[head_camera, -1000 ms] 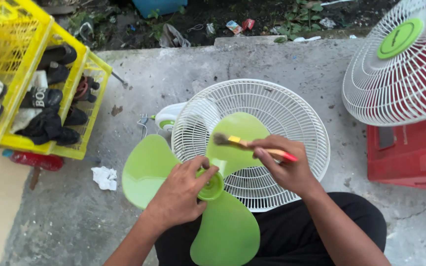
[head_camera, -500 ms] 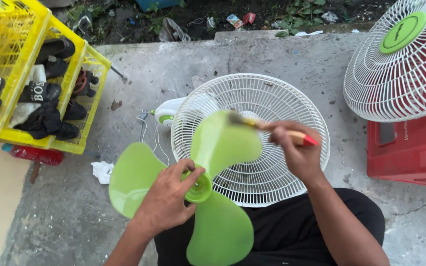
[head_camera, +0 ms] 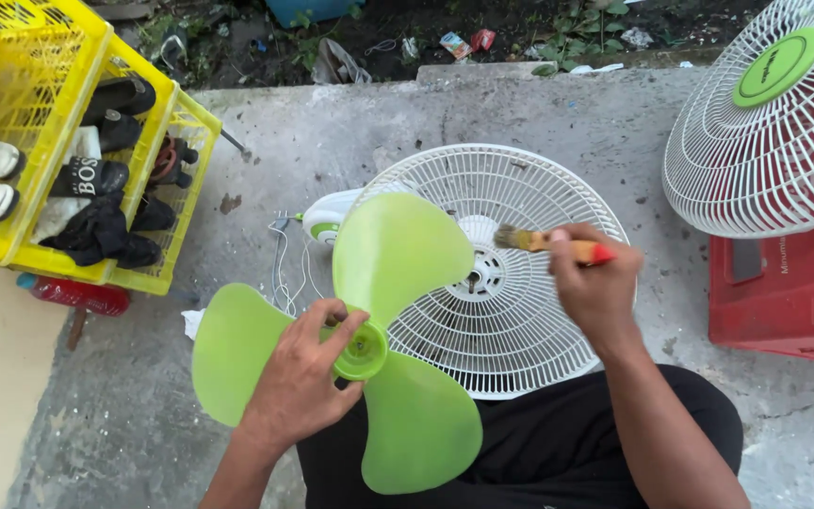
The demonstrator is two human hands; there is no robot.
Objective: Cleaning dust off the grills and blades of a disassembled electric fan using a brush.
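Observation:
My left hand [head_camera: 301, 377] grips the hub of a green three-blade fan propeller [head_camera: 398, 254], holding it above my lap. My right hand [head_camera: 597, 287] holds a small paintbrush [head_camera: 544, 241] with a wooden handle and red tip, bristles pointing left. The brush hovers over the white rear fan grille [head_camera: 520, 320], just right of the upper blade and apart from it. The grille lies flat on the concrete with the motor hub at its centre.
A second white fan grille [head_camera: 756, 151] with a green centre cap leans on a red crate [head_camera: 784, 292] at right. Yellow crates [head_camera: 157, 236] holding shoes stand at left, a red bottle [head_camera: 77, 295] below them. A white rag [head_camera: 190, 322] lies by the propeller.
My left hand has shifted the propeller to the left and turned it. The brush has come off the upper blade and moved right, over the grille.

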